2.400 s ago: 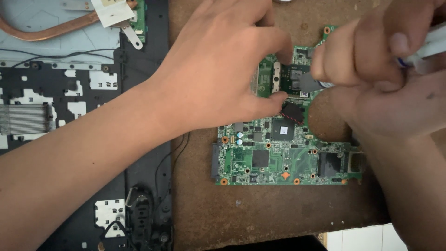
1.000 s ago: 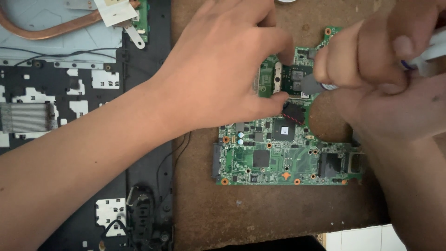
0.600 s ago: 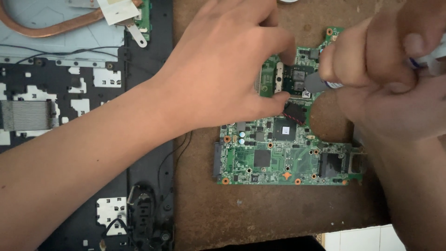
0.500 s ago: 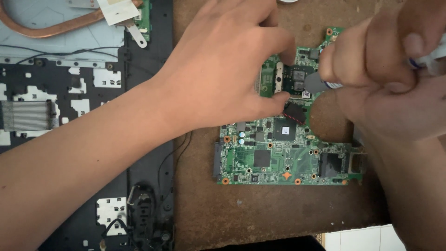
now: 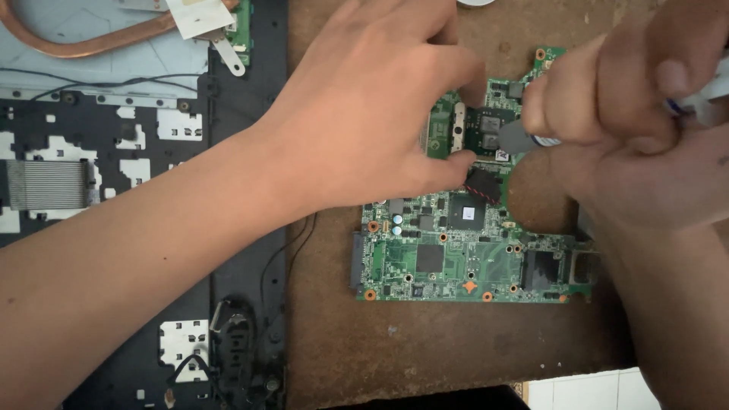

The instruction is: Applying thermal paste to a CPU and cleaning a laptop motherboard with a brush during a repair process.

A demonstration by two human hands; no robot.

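Fingers of our left hand (image 5: 372,114) press down on a green circuit board (image 5: 456,258) that lies flat on a brown wooden tabletop (image 5: 425,357). The thumb and forefinger stand apart, one tip above and one below the square dark chip (image 5: 486,133) near the board's upper edge, both touching the board beside it. The other fingers curl under the palm, and we cannot tell what they touch.

Our right hand (image 5: 630,99) is closed into a fist around a white tube (image 5: 706,95), whose end sticks out to the right of the knuckles. A grey nozzle (image 5: 516,138) pokes out from the left side of the fist and rests just over the dark chip, close to the left thumb tip. We cannot tell whether it touches the chip's surface.

Below the chip sit a second, larger black chip (image 5: 465,211) and a small bundle of red and black wires (image 5: 483,184), just beside the left thumb. The right wrist covers the board's right edge.

To the left of the tabletop lies an opened black laptop base (image 5: 114,152), under our left forearm. A copper heat pipe (image 5: 91,42) curves across its top, a flat grey ribbon cable (image 5: 45,184) lies at its left, and a piece of white tape (image 5: 199,14) sits near the pipe's end.
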